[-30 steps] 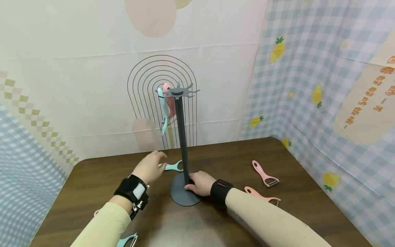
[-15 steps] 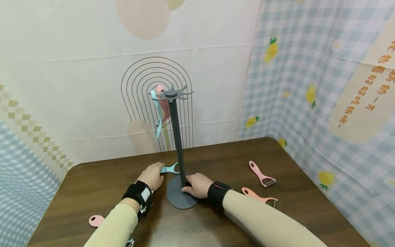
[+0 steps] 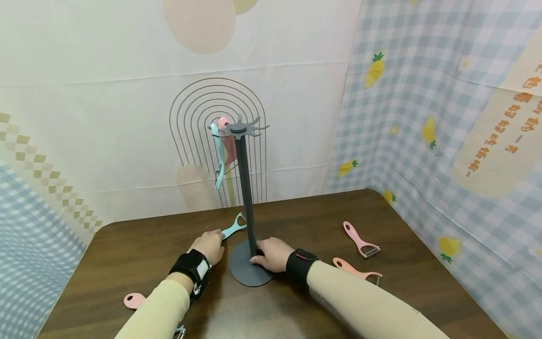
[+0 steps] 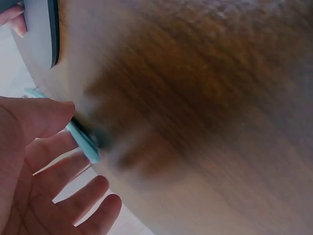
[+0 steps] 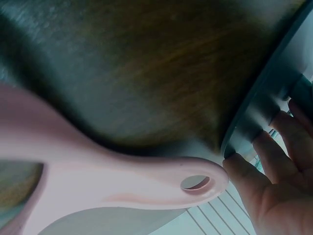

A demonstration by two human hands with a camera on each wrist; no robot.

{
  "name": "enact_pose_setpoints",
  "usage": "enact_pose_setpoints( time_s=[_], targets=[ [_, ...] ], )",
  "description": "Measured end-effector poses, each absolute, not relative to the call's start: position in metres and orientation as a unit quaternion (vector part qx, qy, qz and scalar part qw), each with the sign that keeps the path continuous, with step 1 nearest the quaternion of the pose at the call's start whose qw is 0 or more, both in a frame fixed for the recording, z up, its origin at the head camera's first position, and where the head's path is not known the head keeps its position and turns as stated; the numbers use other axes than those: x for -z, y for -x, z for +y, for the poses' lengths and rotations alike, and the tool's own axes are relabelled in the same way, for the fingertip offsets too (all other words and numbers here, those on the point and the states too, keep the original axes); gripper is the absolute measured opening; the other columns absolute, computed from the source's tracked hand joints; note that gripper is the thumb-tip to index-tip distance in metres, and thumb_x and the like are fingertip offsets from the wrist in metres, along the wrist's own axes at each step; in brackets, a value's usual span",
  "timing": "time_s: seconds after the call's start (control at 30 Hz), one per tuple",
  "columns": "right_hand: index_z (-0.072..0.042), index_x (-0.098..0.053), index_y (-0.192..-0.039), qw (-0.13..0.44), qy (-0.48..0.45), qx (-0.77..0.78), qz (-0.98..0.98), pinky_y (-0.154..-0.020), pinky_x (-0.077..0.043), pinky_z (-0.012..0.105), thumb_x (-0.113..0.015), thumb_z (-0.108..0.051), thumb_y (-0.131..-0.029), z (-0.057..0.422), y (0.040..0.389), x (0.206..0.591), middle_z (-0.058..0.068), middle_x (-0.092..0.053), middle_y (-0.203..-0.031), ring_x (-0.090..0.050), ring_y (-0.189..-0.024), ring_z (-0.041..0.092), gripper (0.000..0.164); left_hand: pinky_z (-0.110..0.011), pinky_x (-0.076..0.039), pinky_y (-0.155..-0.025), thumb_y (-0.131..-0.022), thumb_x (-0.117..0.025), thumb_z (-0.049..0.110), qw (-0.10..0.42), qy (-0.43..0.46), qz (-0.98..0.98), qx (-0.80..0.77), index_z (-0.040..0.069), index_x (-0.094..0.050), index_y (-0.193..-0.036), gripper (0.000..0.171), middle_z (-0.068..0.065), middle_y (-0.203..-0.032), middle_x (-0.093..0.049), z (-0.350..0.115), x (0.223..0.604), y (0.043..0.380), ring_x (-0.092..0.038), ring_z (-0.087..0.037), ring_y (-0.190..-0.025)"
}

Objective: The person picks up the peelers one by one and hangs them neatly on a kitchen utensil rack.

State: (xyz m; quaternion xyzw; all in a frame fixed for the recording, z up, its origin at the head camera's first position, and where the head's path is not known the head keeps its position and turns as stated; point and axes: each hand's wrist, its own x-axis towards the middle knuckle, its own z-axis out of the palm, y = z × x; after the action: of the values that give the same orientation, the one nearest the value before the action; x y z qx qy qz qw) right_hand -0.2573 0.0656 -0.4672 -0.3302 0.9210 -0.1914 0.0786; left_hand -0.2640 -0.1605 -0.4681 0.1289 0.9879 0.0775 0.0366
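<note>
A grey stand with a round base and a tall pole (image 3: 244,188) rises mid-table. My right hand (image 3: 274,254) holds the pole low down, its fingers on the base (image 5: 254,112). Left of the base, my left hand (image 3: 209,246) pinches the handle of a light blue peeler (image 3: 235,227) between thumb and fingers. In the left wrist view the peeler (image 4: 84,142) appears edge-on, partly behind the thumb. From the stand's hooked top (image 3: 238,129) hang another light blue peeler (image 3: 219,157) and a pink peeler (image 3: 230,149).
To the right lie a pink peeler (image 3: 359,239) and an orange-pink peeler (image 3: 353,270), the latter close to the right forearm. A pink handle (image 3: 134,300) and a light blue piece (image 3: 179,331) show beside the left sleeve. Patterned cloth (image 3: 305,132) hangs behind the table (image 3: 305,216).
My left hand has come down onto the light blue peeler and taken hold of its handle. The peeler has swung so its head points farther back. My right hand stays on the stand.
</note>
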Motion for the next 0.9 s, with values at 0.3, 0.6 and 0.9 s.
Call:
enact_pose_setpoints(
  time_s=[0.3,0.6,0.9],
  targets=[
    [-0.007,-0.067,-0.107,0.078,0.330,0.190,0.921,-0.072,-0.052,0.030,-0.064,-0.034,-0.090,0.066,0.260,0.470,0.002,-0.071,-0.088,-0.057,-0.073,0.007,0.032,-0.053,-0.049,-0.091,-0.086,-0.064,0.014,0.041,-0.126,0.989,-0.070,-0.001,-0.063,-0.122,0.038,-0.020,-0.135,-0.054,-0.165,0.466,0.257,-0.053,-0.039,-0.114],
    [-0.007,-0.066,-0.111,0.071,0.334,0.192,0.920,-0.074,-0.054,0.031,-0.063,-0.035,-0.091,0.069,0.264,0.478,0.004,-0.072,-0.095,-0.058,-0.077,0.007,0.035,-0.038,-0.051,-0.055,-0.082,-0.069,0.012,0.008,-0.132,0.990,-0.040,0.009,-0.062,-0.065,0.019,-0.004,-0.062,-0.062,-0.180,0.466,0.259,-0.051,-0.016,-0.055],
    [-0.010,-0.065,-0.116,0.076,0.336,0.192,0.919,-0.078,-0.054,0.031,-0.062,-0.037,-0.091,0.066,0.262,0.476,0.003,-0.072,-0.099,-0.062,-0.084,0.008,0.037,-0.038,-0.049,-0.048,-0.078,-0.066,0.001,-0.010,-0.117,0.992,-0.042,0.010,-0.059,-0.063,0.018,-0.003,-0.060,-0.061,-0.180,0.462,0.256,-0.052,-0.017,-0.052]
  ],
)
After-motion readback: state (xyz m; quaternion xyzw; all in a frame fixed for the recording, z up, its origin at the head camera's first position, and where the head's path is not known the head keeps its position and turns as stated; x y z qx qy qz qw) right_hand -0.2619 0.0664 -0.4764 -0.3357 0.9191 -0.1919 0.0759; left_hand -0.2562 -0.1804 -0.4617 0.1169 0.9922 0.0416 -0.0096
